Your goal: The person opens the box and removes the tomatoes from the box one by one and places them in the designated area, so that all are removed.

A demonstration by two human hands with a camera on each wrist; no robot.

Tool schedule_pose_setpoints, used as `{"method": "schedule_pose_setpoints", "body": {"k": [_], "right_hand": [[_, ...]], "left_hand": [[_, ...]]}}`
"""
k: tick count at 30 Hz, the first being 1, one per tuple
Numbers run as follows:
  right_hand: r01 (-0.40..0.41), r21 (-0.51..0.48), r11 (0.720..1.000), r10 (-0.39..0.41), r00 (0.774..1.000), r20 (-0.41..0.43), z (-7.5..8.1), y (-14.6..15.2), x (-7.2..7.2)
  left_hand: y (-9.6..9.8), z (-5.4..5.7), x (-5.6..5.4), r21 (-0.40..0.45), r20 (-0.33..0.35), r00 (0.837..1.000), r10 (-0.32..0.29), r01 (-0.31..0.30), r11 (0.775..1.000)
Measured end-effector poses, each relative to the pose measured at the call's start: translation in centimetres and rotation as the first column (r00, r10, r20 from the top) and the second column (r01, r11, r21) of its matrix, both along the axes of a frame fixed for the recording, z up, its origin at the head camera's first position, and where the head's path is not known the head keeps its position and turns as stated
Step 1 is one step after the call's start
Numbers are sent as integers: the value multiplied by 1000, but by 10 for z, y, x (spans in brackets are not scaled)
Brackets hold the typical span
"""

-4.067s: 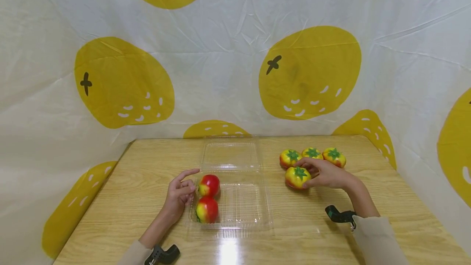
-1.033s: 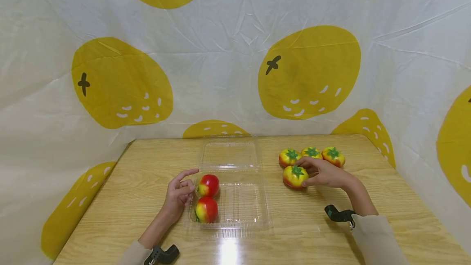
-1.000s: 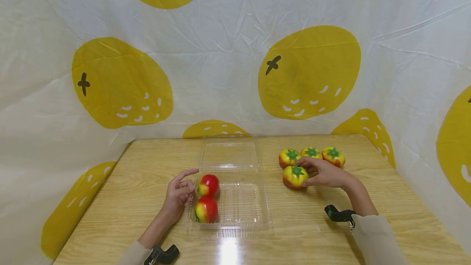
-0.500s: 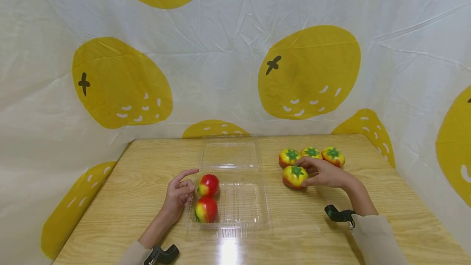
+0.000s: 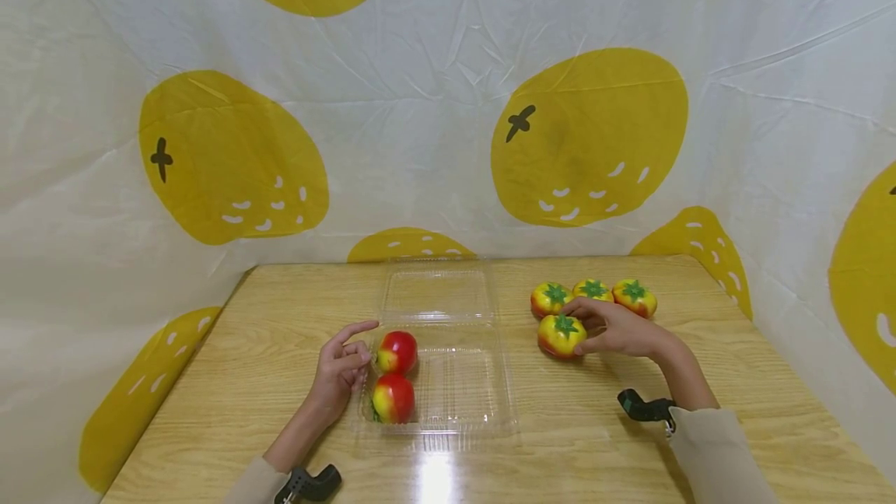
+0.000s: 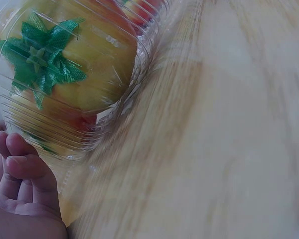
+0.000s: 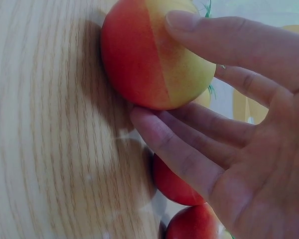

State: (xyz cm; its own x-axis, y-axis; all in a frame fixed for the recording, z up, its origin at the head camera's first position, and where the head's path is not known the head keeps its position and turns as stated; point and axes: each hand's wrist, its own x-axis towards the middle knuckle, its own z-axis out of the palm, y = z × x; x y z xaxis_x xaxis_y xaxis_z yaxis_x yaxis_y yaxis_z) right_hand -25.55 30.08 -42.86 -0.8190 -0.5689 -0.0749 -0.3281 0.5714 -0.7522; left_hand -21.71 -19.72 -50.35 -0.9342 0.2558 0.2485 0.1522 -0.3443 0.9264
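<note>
My right hand point(image 5: 616, 329) holds an artificial persimmon point(image 5: 560, 336), yellow and red with a green leafy top, on the table right of a clear plastic clamshell container point(image 5: 462, 387). In the right wrist view the thumb point(image 7: 214, 35) lies on one side of that persimmon point(image 7: 139, 55) and fingers lie at the other. My left hand point(image 5: 336, 376) pinches the container's left rim, its index finger extended. Two more persimmons point(image 5: 397, 352) lie tipped on their sides along the container's left wall. Through the clear wall, the left wrist view shows a green top point(image 6: 40, 55).
Behind my right hand, three similar persimmons point(image 5: 635, 299) sit in a row, tops up. The container's lid point(image 5: 439, 292) is folded back flat toward the rear. A wooden table point(image 5: 231, 379) ends at a white curtain point(image 5: 413, 154) with yellow fruit prints.
Since the oldest frame, the persimmon at my right hand has shifted very slightly left. Over the last second both hands and all the persimmons stay in place.
</note>
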Motion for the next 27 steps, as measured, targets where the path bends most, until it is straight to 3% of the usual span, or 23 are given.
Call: {"method": "schedule_pose_setpoints", "body": {"k": [27], "right_hand": [[-6,3,1000,6,1000,-2,-1,3,-3]], "left_hand": [[0,1,0,-1,6,1000,4,-4,1000]]}}
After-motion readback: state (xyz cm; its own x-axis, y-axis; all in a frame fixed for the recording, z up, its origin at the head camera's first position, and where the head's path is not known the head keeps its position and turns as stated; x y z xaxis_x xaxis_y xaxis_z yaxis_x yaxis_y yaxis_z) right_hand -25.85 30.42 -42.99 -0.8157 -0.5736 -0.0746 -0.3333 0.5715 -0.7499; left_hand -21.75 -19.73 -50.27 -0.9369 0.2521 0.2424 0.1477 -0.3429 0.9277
